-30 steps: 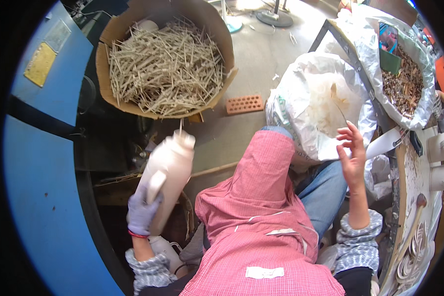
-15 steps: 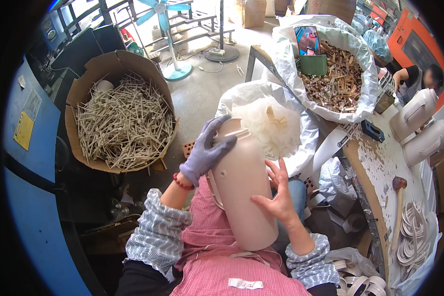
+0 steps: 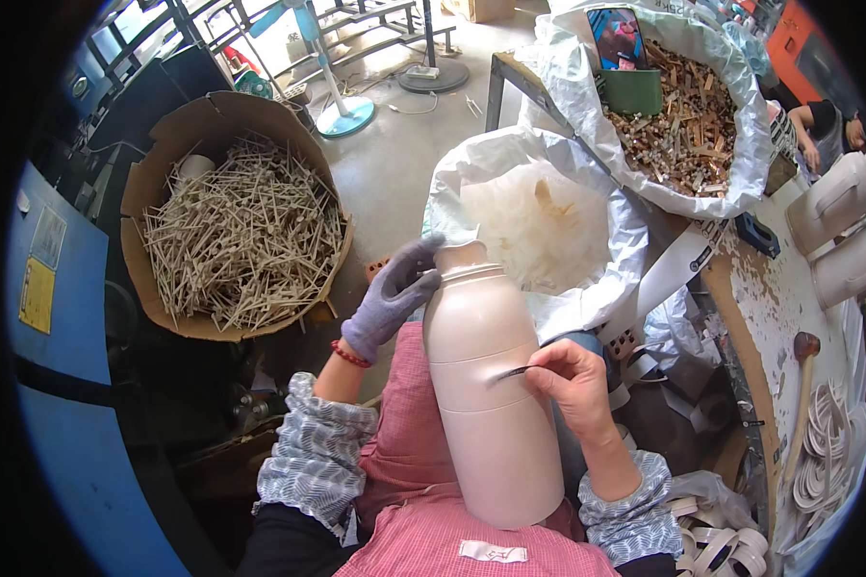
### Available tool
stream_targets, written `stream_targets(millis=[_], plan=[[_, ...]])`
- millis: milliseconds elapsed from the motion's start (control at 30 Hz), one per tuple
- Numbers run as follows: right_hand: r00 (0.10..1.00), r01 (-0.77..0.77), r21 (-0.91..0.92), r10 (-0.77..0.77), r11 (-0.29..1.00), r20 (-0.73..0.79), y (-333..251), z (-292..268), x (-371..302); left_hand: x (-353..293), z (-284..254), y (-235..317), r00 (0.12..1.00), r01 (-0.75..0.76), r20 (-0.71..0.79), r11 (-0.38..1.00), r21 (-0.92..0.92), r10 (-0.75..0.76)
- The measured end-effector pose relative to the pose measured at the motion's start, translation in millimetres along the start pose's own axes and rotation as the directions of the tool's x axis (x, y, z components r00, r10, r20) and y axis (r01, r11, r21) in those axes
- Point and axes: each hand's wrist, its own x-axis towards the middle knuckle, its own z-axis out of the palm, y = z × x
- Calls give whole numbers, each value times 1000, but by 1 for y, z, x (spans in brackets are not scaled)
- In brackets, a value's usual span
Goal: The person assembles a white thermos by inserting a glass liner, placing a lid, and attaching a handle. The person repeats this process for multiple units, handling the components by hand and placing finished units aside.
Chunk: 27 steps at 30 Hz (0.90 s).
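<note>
A pale pinkish-beige plastic jug body [image 3: 496,433] stands slanted on my lap, its spout end up and away from me. My left hand [image 3: 392,303], in a grey-purple glove, grips the jug at its neck, thumb on the near side; some fingers are hidden behind. Between thumb and fingers my right hand [image 3: 575,380], ungloved, pinches a thin dark blade-like tool [image 3: 513,373]. The tip of that tool touches or almost touches the jug's side, by a fine seam line. No handle shows on the side facing me.
Thin beige sticks fill a cardboard drum [image 3: 140,260] on the left. Ahead, a white sack [image 3: 452,183] holds translucent pieces; another sack [image 3: 755,144] holds brown scraps and a propped phone [image 3: 616,38]. The right-hand bench [image 3: 741,279] bears a mallet [image 3: 804,348] and similar jugs [image 3: 832,202]. A co-worker sits beyond.
The jug has turned, taking its handle and small round mark out of sight. My right hand went from resting spread on the jug to pinching the thin tool against it.
</note>
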Motion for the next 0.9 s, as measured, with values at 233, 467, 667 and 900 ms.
stream_targets(millis=[233,467,667,900], plan=[[995,-98,-136,98,986,-6,-25,15,-3,-16,17,38,966,-144,252,922,359,53],[995,-92,-160,85,983,-49,-28,21,-13,-6,20,49,931,-269,365,718,642,22],[987,-126,-233,99,964,-123,-31,33,-14,-5,22,50,912,-317,409,680,661,27],[987,-119,-269,85,956,-135,-26,29,-13,-9,31,49,921,-317,390,626,712,23]])
